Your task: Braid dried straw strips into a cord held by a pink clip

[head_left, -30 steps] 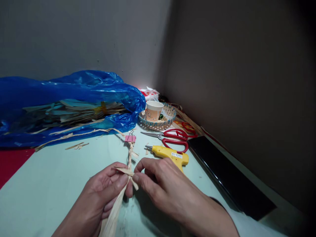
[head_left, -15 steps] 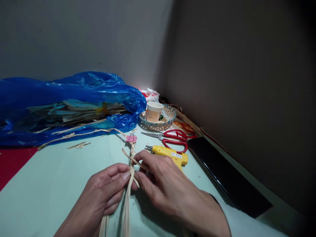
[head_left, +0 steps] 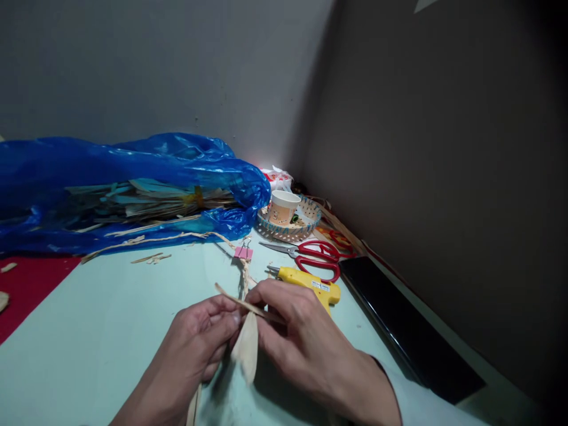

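Note:
A braid of pale dried fibre strips (head_left: 245, 277) runs toward me from a pink binder clip (head_left: 244, 253) at its far end. My left hand (head_left: 199, 337) is closed, thumb and fingertips pinching the near end of the braid. On the other side my right hand (head_left: 302, 337) is closed around a narrow fibre strip (head_left: 255, 309) that lies slantwise across the braid. Between the hands a wide, leaf-shaped strip (head_left: 248, 349) hangs toward me, blurred at its lower edge. Other strips (head_left: 194, 405) come out below my left hand. The fingertips partly hide the crossing point.
Right of the braid lie a yellow glue gun (head_left: 306, 281), red-handled scissors (head_left: 315, 254) and a black, glossy flat object (head_left: 403, 325). Behind stands a paper cup (head_left: 283, 208) in a woven basket (head_left: 306, 228). A blue plastic bag (head_left: 177, 154) with a strip bundle (head_left: 146, 200) lies left.
The long strips that hung straight down between the hands have shifted, and a broad strip now shows there. The whole view has moved slightly; both hands stay at the braid.

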Demonstrator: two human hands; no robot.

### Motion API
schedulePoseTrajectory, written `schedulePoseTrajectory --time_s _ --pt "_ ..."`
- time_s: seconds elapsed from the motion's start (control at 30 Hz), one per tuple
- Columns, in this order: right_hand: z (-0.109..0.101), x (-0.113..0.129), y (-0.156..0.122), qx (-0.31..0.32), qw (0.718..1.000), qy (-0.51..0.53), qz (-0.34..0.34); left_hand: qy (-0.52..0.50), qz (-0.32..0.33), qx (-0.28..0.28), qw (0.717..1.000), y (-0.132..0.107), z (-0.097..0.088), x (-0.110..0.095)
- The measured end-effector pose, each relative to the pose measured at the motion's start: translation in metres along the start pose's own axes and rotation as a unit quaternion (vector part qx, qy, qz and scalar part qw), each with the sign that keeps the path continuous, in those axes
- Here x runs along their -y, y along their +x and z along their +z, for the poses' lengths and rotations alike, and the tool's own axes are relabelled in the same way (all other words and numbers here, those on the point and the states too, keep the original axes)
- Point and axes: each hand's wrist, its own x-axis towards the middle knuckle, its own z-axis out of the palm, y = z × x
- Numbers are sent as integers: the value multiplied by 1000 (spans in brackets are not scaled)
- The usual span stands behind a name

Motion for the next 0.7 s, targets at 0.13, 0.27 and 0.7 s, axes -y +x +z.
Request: schedulePoseTrajectory --time_s 0.13,0.27,0.7 --pt "0 -5 5 -22 991 92 91 14 -28 10 999 0 2 -6" --pt "-3 -9 7 -36 990 72 118 -4 -50 4 999 0 3 -10" --pt "-21 16 -11 160 983 59 70 -95 -38 -17 995 -7 8 -9"
